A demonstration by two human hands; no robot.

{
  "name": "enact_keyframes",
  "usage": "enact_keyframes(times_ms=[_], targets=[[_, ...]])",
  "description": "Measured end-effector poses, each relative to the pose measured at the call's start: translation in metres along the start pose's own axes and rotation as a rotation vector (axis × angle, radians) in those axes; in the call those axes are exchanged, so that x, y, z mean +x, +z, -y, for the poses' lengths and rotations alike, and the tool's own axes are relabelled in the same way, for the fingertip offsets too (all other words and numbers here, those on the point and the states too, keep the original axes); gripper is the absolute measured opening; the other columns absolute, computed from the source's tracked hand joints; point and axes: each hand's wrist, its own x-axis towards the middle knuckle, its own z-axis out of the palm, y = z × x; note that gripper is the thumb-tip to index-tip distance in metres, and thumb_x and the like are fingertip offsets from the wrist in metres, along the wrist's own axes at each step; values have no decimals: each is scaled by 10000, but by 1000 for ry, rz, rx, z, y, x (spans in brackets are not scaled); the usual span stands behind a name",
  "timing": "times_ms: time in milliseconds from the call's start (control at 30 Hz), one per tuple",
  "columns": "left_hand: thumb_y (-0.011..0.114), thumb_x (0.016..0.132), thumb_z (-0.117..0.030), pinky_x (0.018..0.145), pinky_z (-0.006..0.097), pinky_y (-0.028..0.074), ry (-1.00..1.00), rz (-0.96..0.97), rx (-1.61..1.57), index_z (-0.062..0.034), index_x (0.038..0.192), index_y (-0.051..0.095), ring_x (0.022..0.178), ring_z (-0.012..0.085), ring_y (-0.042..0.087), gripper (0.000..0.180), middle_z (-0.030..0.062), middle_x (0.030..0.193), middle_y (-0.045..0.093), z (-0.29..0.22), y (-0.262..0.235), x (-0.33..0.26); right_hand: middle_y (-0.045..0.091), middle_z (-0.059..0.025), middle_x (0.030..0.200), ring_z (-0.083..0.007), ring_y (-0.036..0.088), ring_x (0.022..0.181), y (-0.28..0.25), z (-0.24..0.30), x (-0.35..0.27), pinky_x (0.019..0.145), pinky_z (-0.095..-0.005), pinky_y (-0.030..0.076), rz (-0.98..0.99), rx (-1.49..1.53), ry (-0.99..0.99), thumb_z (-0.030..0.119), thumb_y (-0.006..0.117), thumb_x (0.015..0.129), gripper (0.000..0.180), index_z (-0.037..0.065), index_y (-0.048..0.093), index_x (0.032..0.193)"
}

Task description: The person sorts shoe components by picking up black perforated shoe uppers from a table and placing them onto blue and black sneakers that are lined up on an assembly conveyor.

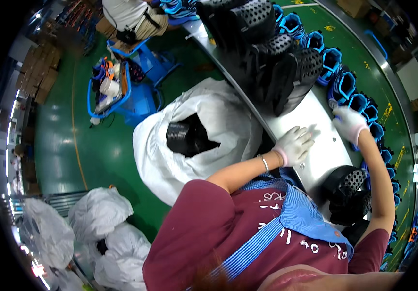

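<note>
My left hand, in a white glove, rests palm down with fingers stretched over the bare metal bench top. It holds nothing. My right hand, also gloved, has its fingers curled against the near end of a dark shoe with a bright blue lining. The fingertips are partly hidden there. Beyond my left hand, black pieces with rows of round dots stand piled on the bench. More black dotted pieces lie close to my body, between my arms.
A row of blue-lined shoes runs along the bench's right side. To the left stands a large white sack with black contents. Blue carts and a seated person are farther off. White bags lie at lower left.
</note>
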Motion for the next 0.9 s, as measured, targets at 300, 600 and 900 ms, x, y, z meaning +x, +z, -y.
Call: enact_keyframes(times_ms=[300,600,900], targets=[[575,796,-261,1095,458,280,-65,64,-49,-37,1162,601,1258,327,419,430,164,1276,537,-4,-12,5,661,-105,980,-296,660,827,24,117,-134,731,-433,519,228,-43,-137,388,583,855,299,126,606,997],[582,793,-262,1091,467,278,-55,33,-127,-18,1144,596,1243,345,424,428,179,1255,538,-5,-14,2,542,-136,1273,-333,521,1125,119,109,-141,955,-416,430,-270,129,278,258,663,780,531,41,531,1246],[589,801,-240,1038,464,321,-3,84,-167,-12,1160,565,1170,352,455,426,193,1209,536,-3,-12,9,469,-195,1366,-400,401,1286,176,115,-147,1073,-504,312,-532,108,266,290,691,698,713,-5,475,1309]])
